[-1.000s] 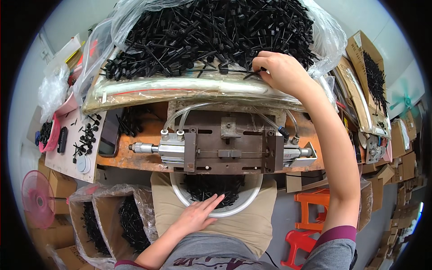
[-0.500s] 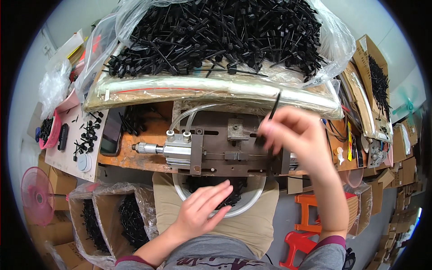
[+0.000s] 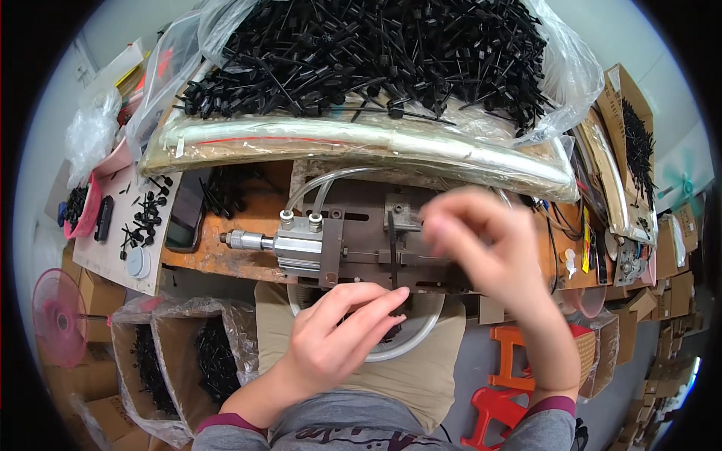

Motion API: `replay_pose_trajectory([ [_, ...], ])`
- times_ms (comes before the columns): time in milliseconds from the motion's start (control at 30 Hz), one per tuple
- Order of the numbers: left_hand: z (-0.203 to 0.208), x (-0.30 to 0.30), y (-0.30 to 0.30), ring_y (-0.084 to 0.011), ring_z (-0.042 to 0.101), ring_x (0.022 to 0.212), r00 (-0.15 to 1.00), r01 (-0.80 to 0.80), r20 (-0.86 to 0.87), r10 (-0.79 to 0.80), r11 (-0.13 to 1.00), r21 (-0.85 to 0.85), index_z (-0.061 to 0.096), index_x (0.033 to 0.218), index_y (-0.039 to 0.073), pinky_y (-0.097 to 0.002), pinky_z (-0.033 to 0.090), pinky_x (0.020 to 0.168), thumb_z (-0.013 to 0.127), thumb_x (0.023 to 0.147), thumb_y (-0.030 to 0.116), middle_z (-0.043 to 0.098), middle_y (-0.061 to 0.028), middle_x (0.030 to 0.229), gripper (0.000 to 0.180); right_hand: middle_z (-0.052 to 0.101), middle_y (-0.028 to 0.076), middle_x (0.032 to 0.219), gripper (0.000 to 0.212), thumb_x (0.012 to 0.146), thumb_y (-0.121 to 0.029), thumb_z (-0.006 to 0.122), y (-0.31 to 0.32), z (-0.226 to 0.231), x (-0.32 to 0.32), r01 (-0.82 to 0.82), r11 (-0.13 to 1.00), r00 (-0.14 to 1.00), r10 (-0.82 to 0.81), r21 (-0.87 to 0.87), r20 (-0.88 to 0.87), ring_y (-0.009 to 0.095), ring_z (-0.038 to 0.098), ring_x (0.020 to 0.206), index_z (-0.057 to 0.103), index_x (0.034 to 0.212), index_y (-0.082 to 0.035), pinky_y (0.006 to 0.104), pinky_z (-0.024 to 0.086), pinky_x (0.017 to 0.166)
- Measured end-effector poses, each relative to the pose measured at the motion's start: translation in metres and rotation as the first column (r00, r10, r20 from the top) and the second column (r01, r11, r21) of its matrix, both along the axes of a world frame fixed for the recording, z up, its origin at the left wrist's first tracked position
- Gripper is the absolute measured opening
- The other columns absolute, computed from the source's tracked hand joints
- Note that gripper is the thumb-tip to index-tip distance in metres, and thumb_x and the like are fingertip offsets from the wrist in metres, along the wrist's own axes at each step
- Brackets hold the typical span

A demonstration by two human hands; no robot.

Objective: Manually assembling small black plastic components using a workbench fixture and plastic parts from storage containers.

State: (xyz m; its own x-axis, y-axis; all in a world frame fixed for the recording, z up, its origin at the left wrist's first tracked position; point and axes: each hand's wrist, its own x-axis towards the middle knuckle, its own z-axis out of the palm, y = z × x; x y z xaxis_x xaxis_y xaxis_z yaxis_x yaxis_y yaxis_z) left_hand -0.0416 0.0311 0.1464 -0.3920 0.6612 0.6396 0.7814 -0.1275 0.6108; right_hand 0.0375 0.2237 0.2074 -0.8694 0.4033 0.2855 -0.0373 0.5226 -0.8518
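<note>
A thin black plastic stem (image 3: pixel 392 252) stands almost upright in the picture, its lower end between the fingertips of my left hand (image 3: pixel 338 327). This hand is over the white basket (image 3: pixel 432 323) on my lap, which contains black parts. My right hand (image 3: pixel 489 244) is bent at the fingers and smeared by motion, beside the right part of the metal fixture (image 3: pixel 365 240); its grip cannot be made out. On the fixture, a silver pneumatic cylinder (image 3: pixel 298 252) with clear hoses sits to the left, and a small metal block (image 3: pixel 398 210) is behind the stem.
A large heap of black stemmed parts (image 3: pixel 376 60) lies on a plastic-wrapped carton (image 3: pixel 361 143) behind the fixture. A phone (image 3: pixel 184 225) and loose black parts (image 3: pixel 147 218) are at left. Open boxes (image 3: pixel 180 361) stand below left, red and orange stools (image 3: pixel 489 413) below right.
The black stem, previously up by my right hand, is now at my left fingertips. My left hand has closed from its spread pose and moved slightly right.
</note>
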Motion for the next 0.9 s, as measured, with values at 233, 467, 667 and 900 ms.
replay_pose_trajectory([
  [233,-0.016,0.006,0.009,-0.0288,0.066,0.095,0.994,0.0,-0.111,-0.018,0.988,-0.153,0.07,0.102,-0.001,-0.0347,0.056,0.076,0.078,0.07,0.001,0.062,-0.0179,0.123,0.033,0.067,0.004,0.095,0.019,0.078,-0.003,0.067,0.103,0.019,-0.074,0.296,0.559,0.954,-0.13,0.775,-0.27,0.021,0.065,0.087,0.066,0.096,-0.007,0.0339,0.053,0.075],
  [467,-0.026,0.009,0.02,-0.0274,0.066,0.094,0.984,-0.056,-0.178,0.016,0.973,-0.224,0.068,0.098,-0.001,-0.0336,0.055,0.078,0.076,0.071,0.005,0.061,-0.0174,0.128,0.028,0.062,0.005,0.11,0.043,0.074,0.009,0.062,0.137,0.004,-0.111,0.101,0.227,0.995,-0.018,0.969,-0.1,0.024,0.063,0.102,0.063,0.113,-0.009,0.0368,0.054,0.085],
  [667,-0.032,0.008,0.021,-0.0258,0.066,0.091,0.971,-0.077,-0.238,0.014,0.964,-0.256,0.068,0.097,0.0,-0.0337,0.055,0.08,0.074,0.074,0.006,0.06,-0.0161,0.13,0.025,0.062,0.005,0.105,0.038,0.074,0.003,0.067,0.132,0.01,-0.108,0.029,0.283,0.999,-0.03,0.959,-0.022,0.026,0.066,0.091,0.064,0.11,-0.008,0.0369,0.056,0.079],
  [900,-0.034,0.008,0.023,-0.0272,0.068,0.083,0.961,-0.088,-0.277,0.008,0.956,-0.279,0.069,0.095,0.0,-0.0347,0.055,0.082,0.073,0.074,0.007,0.062,-0.0149,0.128,0.023,0.063,0.005,0.102,0.035,0.075,0.0,0.069,0.131,0.009,-0.102,0.019,0.332,1.0,0.008,0.943,-0.023,0.026,0.066,0.086,0.063,0.108,-0.01,0.0367,0.055,0.076],
])
